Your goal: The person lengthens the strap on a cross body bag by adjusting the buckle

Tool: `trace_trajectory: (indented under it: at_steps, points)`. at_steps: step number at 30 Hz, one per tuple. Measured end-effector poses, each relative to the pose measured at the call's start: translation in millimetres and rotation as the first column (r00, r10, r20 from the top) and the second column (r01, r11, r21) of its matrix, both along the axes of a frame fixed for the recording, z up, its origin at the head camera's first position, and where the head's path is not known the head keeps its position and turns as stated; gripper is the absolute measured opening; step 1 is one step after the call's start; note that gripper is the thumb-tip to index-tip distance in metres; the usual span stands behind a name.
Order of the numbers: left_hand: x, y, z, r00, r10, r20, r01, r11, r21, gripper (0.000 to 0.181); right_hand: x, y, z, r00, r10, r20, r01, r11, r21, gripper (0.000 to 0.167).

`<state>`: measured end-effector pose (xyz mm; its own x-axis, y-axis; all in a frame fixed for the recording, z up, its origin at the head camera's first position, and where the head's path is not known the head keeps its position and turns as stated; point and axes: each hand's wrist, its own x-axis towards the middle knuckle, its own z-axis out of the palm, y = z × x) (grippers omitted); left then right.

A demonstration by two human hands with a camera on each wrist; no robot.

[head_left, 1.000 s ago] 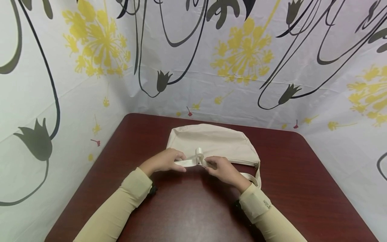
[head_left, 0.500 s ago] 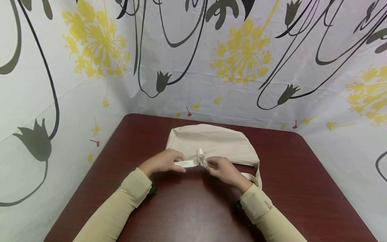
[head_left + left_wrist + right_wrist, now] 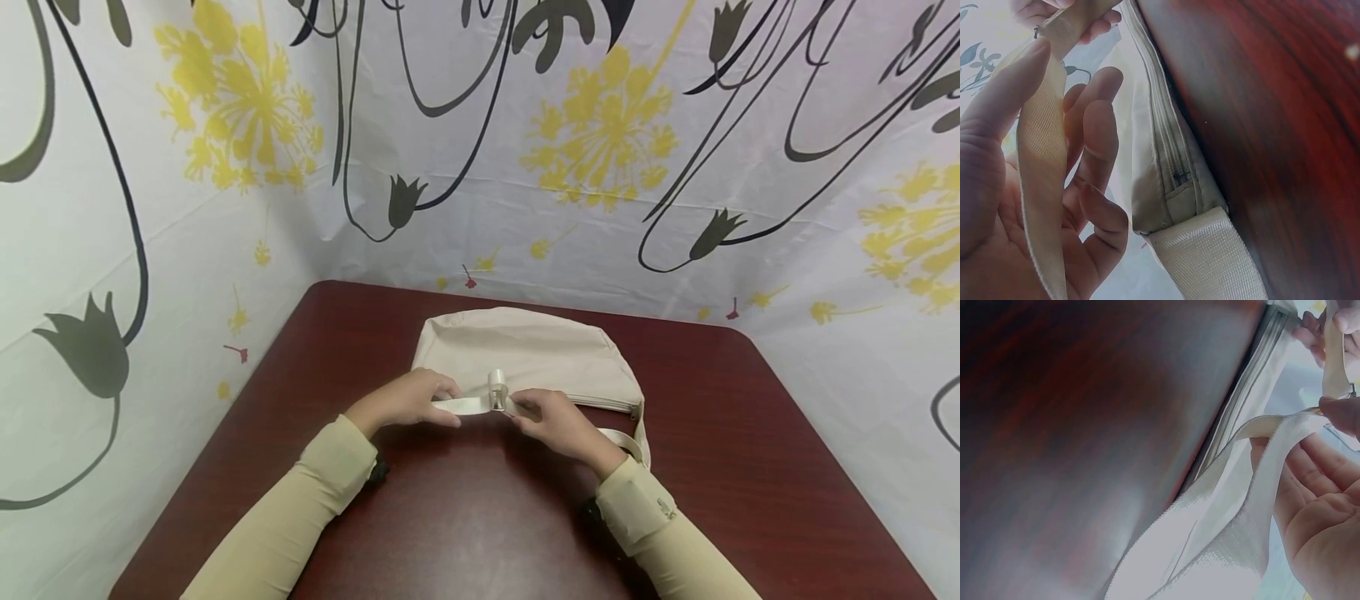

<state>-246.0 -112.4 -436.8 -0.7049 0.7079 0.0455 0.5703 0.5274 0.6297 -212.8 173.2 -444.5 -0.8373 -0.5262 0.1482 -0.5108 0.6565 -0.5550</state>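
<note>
A cream shoulder bag lies on the table, its zipper running along the edge nearest the person. Its webbing strap is stretched between both hands, in front of the bag. Midway along that stretch sits a metal buckle, with a short loop of webbing rising from it. The left hand holds the strap left of the buckle, thumb against the webbing and fingers bent behind it. On the other side, the right hand pinches the strap close to the buckle. Doubled webbing trails below the right palm.
The dark red-brown table has a glossy top and rounded far corners. Around its far side and sides hangs a white curtain with yellow and grey flower prints. More strap curls beside the right wrist.
The webbing loop at the buckle has drawn in, now standing narrow and upright where it bulged leftward before. The buckle has shifted very slightly right. Both hands stay almost in place.
</note>
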Motion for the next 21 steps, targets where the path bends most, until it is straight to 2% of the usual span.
trace_trajectory:
  at_steps: [12,21]
  points:
    - [-2.1,-0.7,-0.8,1.000,0.007,0.007,-0.007,1.000,-0.003,0.023,-1.1,6.7,3.2,1.000,-0.026,0.009,0.026,1.000,-0.012,0.022]
    - [-2.7,-2.2,-1.8,1.000,0.010,0.020,-0.010,1.000,0.001,0.023,-0.6,6.0,3.8,1.000,-0.004,0.016,0.004,1.000,-0.013,0.019]
